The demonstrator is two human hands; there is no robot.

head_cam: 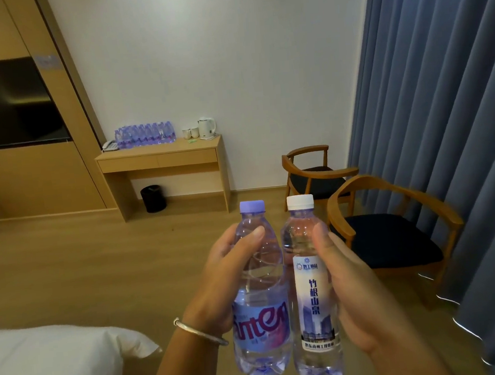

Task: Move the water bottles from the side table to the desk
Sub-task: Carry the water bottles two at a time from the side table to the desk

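Head view, only view. Left hand (227,277) grips the purple-capped bottle (258,292), thumb across the clear upper body, fingers wrapped behind it. A silver bangle (199,332) sits on the left wrist. Right hand (350,292) grips the white-capped bottle (311,296), thumb along its right side near the shoulder, fingers curled behind. Both bottles are upright, held in the air side by side at about 6 o'clock of the frame, bodies touching or nearly touching; cannot tell which. The purple-capped one carries a purple and pink label, the white-capped one a tall white label with Chinese characters and a building print.

Desk (162,159) stands against the far wall at about 11 o'clock from the hands, well apart from them. On its top, left half: a row of purple-tinted bottles (144,135), with a white phone (110,145) just beside them at 9 o'clock. Right half: two white cups (190,131) and a white kettle (206,127). A black bin (153,198) sits on the floor under the desk.

At 2 to 3 o'clock: two wooden armchairs (396,233) with dark seats, in front of a blue curtain (444,108). At 10 o'clock: dark TV screen (5,101) on a wood panel wall. At 8 o'clock: white bedding corner (52,366). Side table not in frame.
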